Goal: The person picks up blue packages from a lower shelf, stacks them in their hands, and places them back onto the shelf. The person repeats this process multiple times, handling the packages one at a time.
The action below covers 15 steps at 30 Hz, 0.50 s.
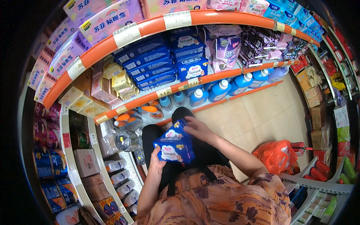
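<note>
Two blue soft packs of sanitary pads are held above my lap. My left hand [158,158] grips the nearer pack [177,152] by its left edge, thumb over the printed front. The farther pack [173,130] stands tilted just behind it, touching it. On that pack's upper right side rest the fingers of my right hand [199,130]; its far side is hidden. Before me, matching blue packs [152,63] are stacked on the middle shelf. Beside them stands another blue stack [191,69] with similar fronts.
An orange-edged shelf [208,17] curves across overhead height with boxed pads [108,21]. Blue detergent bottles [219,89] line the bottom shelf. A red plastic bag [277,157] sits on the tiled floor [239,115] at right. Side shelves hold white bottles [123,178] at left.
</note>
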Each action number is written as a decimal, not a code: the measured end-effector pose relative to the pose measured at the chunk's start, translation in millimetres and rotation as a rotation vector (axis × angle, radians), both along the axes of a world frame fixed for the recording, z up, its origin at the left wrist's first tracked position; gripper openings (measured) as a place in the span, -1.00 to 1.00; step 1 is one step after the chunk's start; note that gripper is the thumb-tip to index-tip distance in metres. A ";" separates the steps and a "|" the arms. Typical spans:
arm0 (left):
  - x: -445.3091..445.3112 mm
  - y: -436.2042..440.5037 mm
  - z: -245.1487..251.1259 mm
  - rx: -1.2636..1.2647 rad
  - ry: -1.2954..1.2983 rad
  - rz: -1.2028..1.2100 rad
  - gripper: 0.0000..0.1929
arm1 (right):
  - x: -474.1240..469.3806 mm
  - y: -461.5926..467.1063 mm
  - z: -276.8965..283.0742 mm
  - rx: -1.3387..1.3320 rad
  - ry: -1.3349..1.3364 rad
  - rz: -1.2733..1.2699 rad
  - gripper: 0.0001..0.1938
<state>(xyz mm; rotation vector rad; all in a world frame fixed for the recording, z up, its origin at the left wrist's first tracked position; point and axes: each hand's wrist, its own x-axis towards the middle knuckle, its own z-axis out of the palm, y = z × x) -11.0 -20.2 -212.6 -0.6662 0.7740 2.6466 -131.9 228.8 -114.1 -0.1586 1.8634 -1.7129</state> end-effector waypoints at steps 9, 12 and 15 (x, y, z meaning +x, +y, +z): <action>10.3 -11.6 -7.0 0.003 0.123 0.098 -0.32 | 4.5 -15.6 -3.3 -0.055 0.054 -0.090 -0.22; 16.1 -20.1 -10.1 0.141 0.150 0.107 -0.29 | -2.3 -12.0 11.9 -0.139 -0.061 -0.216 -0.32; 16.0 -17.3 -7.1 0.103 0.148 0.192 -0.25 | -5.1 -10.1 30.0 -0.211 -0.006 -0.284 -0.37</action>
